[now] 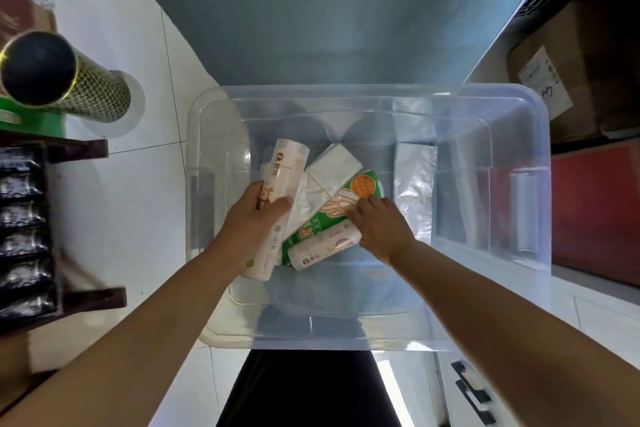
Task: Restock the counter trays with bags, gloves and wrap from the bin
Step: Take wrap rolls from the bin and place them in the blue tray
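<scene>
A clear plastic bin (512, 291) stands on the floor below me. Inside lie a long white wrap roll (284, 163), a folded white bag bundle (336, 163), a green glove pack (360, 187), a shorter white roll (322, 250) and a clear bag stack (414, 191). My left hand (258, 215) is closed around the long white wrap roll. My right hand (379, 222) rests on the green glove pack, fingertips pinching its upper edge; the grip itself is partly hidden.
A patterned gold-and-black cylinder (65, 80) stands at the left on the white floor. A dark wooden rack (52, 229) with dark packets is at the left edge. Cardboard boxes (561, 80) and a red surface (595, 211) sit to the right. White drawers (485, 392) are at the lower right.
</scene>
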`<action>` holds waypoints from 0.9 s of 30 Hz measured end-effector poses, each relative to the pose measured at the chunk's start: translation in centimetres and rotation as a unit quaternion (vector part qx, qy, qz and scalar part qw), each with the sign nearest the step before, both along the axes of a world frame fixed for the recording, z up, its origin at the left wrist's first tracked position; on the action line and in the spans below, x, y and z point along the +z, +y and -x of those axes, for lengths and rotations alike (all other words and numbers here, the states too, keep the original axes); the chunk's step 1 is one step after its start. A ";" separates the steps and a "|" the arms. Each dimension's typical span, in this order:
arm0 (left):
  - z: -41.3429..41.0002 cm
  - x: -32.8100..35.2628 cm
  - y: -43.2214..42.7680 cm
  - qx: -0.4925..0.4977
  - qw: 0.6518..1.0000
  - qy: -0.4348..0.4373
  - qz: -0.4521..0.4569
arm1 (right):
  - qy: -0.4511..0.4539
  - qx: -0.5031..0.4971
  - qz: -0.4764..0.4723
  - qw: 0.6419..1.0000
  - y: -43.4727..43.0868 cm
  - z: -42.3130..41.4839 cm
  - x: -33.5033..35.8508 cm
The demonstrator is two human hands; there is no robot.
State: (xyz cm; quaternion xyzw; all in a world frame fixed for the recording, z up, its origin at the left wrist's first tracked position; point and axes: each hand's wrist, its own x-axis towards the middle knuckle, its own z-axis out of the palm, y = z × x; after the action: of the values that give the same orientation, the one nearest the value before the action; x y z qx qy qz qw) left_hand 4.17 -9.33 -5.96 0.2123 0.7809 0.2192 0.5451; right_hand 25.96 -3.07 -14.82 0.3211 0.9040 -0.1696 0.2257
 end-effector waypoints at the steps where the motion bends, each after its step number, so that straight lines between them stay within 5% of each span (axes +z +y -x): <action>1: -0.1 0.4 -0.2 -0.005 1.000 0.000 -0.002 | -0.012 0.001 0.007 1.000 0.0 -0.2 0.5; 11: 0.2 8.1 -3.0 -0.021 0.998 -0.022 -0.062 | 0.051 -0.296 0.011 0.954 -4.8 -4.0 13.0; 18: -0.7 16.8 -6.5 -0.119 0.982 -0.017 -0.146 | 0.145 -0.488 -0.045 0.860 -13.8 -4.5 25.2; 27: -7.4 26.1 -10.7 -0.254 0.940 -0.026 -0.224 | 0.204 -0.605 -0.155 0.754 -26.5 -9.7 37.3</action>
State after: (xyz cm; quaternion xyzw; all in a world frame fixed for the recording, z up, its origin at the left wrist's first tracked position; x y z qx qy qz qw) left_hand 11.60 -19.99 20.14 0.5147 0.6171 0.2482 0.5409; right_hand 35.70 -29.56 22.49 0.7891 0.5598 -0.1900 -0.1667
